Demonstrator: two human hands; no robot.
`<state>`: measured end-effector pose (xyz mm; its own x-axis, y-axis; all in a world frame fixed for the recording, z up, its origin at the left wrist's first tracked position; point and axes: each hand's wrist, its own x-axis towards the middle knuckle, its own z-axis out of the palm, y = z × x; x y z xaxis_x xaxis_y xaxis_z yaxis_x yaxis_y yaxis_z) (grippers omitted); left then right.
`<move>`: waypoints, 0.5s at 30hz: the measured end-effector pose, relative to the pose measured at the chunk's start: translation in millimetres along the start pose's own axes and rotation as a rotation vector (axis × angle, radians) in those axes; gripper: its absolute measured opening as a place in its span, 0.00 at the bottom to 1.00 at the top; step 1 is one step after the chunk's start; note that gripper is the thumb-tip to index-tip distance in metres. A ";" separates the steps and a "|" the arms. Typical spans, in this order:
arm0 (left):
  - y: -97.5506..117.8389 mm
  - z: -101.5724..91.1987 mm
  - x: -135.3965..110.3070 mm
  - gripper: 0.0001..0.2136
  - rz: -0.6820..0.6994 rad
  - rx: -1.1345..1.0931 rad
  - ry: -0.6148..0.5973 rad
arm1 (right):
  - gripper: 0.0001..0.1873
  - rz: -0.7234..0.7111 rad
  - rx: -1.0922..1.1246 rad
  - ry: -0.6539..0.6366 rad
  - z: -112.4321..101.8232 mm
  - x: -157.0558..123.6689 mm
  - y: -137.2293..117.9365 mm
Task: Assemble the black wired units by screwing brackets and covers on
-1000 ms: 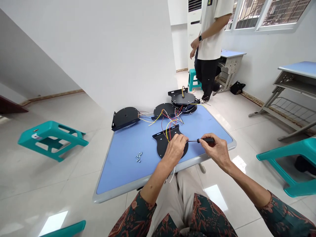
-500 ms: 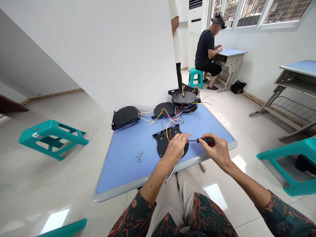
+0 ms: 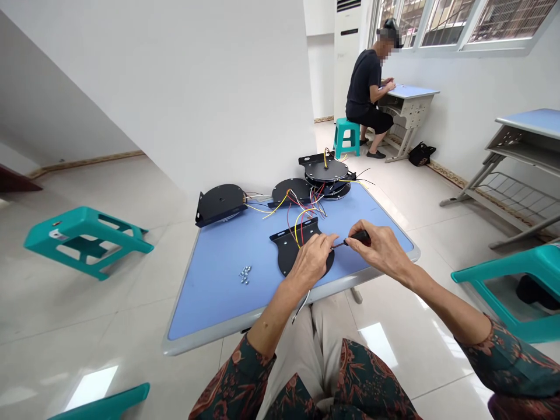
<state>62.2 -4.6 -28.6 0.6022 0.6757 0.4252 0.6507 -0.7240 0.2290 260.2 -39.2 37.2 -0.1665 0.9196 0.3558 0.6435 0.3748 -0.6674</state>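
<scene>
Black plate (image 3: 286, 251) under my left hand (image 3: 311, 268), screwdriver (image 3: 359, 237) lifting in my right hand (image 3: 382, 251).
Screws (image 3: 245, 275) sit left of it; whether my left fingers grip anything I cannot tell, while the right has raised its closed pinch on the handle. Table edge (image 3: 262, 322) runs just past my left wrist.

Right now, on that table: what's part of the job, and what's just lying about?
Job:
left hand, on black metal bracket plate
right hand, holding small screwdriver
coloured wires
loose screws
other black plates

Lying about:
teal stool
black bag
</scene>
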 end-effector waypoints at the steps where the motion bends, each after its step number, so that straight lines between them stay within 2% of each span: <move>1: -0.2 -0.2 -0.2 0.17 0.001 0.007 -0.003 | 0.06 -0.019 -0.014 -0.049 -2.6 5.1 -2.5; 5: -0.7 -0.2 -0.8 0.16 -0.001 0.040 -0.019 | 0.04 -0.018 -0.049 -0.159 -6.5 19.0 -9.6; 10: 0.3 0.5 0.5 0.16 0.000 0.062 -0.012 | 0.05 0.094 -0.070 -0.072 -2.0 18.4 -6.8; 15: 1.7 -0.8 0.7 0.16 0.001 0.045 -0.004 | 0.07 0.114 -0.136 -0.016 5.0 14.9 -3.6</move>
<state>63.4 -5.5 -27.3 0.6045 0.6757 0.4218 0.6701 -0.7177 0.1893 251.6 -26.3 41.6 -0.0978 0.9573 0.2722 0.7537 0.2498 -0.6079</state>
